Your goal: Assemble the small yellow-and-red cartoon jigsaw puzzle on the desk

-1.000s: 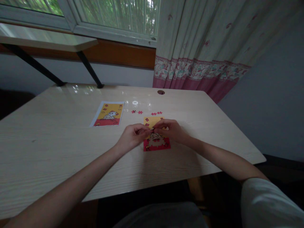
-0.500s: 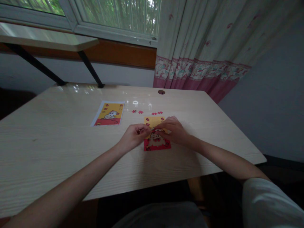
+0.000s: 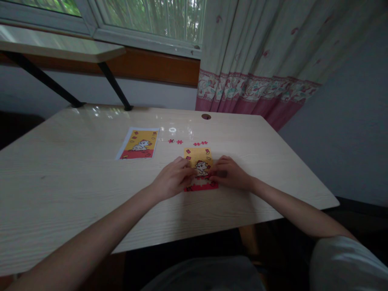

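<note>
A yellow and red jigsaw puzzle [image 3: 197,152] with a white animal at its middle lies flat on the table in front of me. A gap in its lower red part shows the tabletop. My left hand [image 3: 174,178] is closed at the puzzle's left edge, its fingertips on the pieces there. At the right edge, my right hand [image 3: 233,173] has its fingers bent in and pressed against the puzzle. Both hands cover parts of the sides. Beyond the puzzle lie loose red jigsaw pieces: one pair [image 3: 180,142] to the left, another pair [image 3: 197,144] nearer the middle.
A printed picture [image 3: 141,139] of the same design lies on the table [image 3: 91,182] to the left. A raised shelf [image 3: 66,46] on black legs stands at the back left. The tabletop has a round cable hole [image 3: 206,117] near the curtain [image 3: 242,85].
My hands have moved apart from the puzzle's middle to its left and right edges, uncovering the white animal. The loose pieces and the printed picture have stayed in place.
</note>
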Demonstrator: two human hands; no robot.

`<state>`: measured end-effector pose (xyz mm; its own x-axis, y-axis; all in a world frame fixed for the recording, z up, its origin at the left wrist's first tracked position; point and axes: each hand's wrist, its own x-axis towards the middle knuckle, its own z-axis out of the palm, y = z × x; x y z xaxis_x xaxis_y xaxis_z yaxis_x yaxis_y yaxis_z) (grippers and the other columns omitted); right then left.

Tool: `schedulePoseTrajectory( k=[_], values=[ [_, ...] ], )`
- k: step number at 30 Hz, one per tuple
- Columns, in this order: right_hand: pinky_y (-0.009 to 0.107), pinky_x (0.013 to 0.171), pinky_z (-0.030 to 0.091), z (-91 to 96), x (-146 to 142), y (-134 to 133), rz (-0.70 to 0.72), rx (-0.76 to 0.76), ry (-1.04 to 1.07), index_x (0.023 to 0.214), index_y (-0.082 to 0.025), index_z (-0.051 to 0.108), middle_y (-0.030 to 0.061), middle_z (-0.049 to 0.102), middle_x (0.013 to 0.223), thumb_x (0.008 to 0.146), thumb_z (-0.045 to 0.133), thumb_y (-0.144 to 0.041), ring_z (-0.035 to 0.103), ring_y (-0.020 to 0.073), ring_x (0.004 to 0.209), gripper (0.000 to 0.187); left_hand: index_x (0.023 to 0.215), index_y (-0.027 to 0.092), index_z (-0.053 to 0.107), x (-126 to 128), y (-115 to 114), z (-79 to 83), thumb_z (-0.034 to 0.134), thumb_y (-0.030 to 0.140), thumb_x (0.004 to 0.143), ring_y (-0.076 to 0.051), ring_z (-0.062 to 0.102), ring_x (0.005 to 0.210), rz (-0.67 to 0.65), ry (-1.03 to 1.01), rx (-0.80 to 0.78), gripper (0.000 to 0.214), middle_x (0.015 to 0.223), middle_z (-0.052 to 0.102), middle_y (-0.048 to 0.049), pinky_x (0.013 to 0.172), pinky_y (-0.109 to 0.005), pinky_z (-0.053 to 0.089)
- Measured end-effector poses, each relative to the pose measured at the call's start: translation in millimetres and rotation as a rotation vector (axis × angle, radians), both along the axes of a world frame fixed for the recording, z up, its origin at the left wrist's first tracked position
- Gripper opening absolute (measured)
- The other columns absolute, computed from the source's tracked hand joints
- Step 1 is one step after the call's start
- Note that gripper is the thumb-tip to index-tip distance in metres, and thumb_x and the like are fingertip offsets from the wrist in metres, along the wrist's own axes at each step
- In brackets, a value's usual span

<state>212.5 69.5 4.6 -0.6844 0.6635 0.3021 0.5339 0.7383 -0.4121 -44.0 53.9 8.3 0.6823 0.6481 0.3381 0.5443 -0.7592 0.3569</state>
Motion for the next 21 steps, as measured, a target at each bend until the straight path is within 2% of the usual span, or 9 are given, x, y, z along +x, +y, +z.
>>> schedulePoseTrajectory(
  k=[9,13,21],
  values=[
    [0.034,0.081,0.040,2.4,-1.7,-3.4,-0.012,0.030,0.013,0.097,-0.019,0.070,0.0055,0.068,0.088,0.081,0.066,-0.037,0.058,0.0174,0.083,0.024,0.105,0.022,0.067,1.8,-2.5,0.9,0.046,0.022,0.089,-0.019,0.045,0.083,-0.057,0.077,0.023,0.026,0.090,0.052,-0.0070,0.072,-0.030,0.042],
    [0.033,0.080,0.041,1.7,-3.6,-4.0,-0.003,0.067,0.018,0.095,-0.021,0.071,0.0055,0.067,0.087,0.083,0.064,-0.034,0.057,0.0173,0.081,0.019,0.111,0.024,0.066,1.9,-2.4,-0.8,0.046,0.023,0.090,-0.019,0.045,0.082,-0.070,0.110,0.027,0.030,0.089,0.051,-0.0067,0.072,-0.031,0.042],
    [0.034,0.080,0.041,-1.5,-5.5,-4.0,-0.015,0.084,0.006,0.091,-0.021,0.071,0.0053,0.067,0.087,0.083,0.064,-0.035,0.057,0.0176,0.082,0.018,0.109,0.025,0.067,1.4,-1.9,-1.7,0.047,0.024,0.089,-0.020,0.045,0.081,-0.073,0.127,0.027,0.028,0.087,0.050,-0.0067,0.070,-0.031,0.041]
  ],
)
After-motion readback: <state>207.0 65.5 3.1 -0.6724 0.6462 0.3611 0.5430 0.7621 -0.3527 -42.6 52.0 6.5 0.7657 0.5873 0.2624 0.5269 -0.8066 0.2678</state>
